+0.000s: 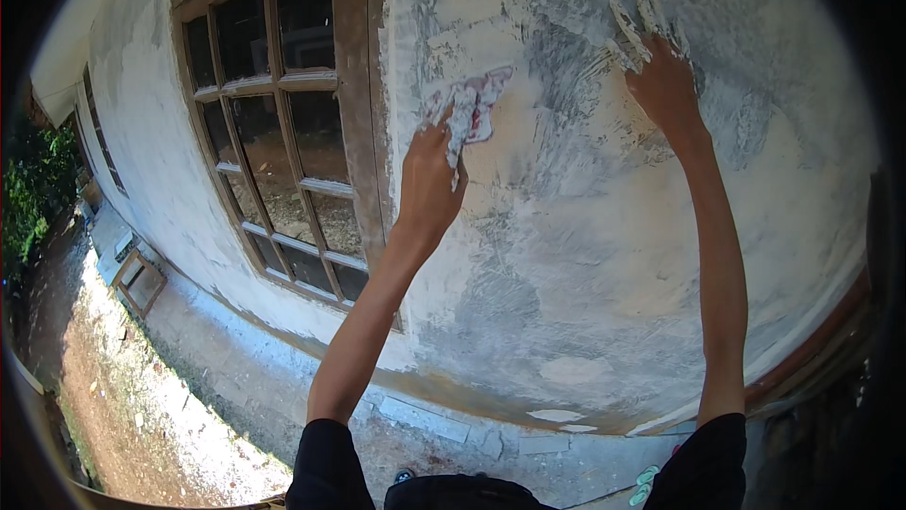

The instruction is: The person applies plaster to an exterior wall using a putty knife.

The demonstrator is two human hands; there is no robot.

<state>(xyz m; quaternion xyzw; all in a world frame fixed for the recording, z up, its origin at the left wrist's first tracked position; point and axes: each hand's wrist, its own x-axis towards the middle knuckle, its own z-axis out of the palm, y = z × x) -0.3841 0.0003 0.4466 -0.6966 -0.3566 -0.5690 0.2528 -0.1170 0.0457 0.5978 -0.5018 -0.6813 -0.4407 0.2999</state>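
My left hand is raised beside the window frame, its fingers closed round a flat reddish piece smeared with white paste. The paste hides much of that piece, so its exact kind is unclear. Higher up and to the right, my right hand reaches to the wall with fingers stretched apart and thickly coated in white paste. No tool shows in it. Around both hands the wall is patchy, with grey smears, cream areas and rough whitish strokes.
A brown wooden window with several glass panes adjoins the worked wall on the left. Below runs a paved ledge beside a sunlit dirt strip. A small wooden frame leans there. Pale green sandals lie near the lower edge.
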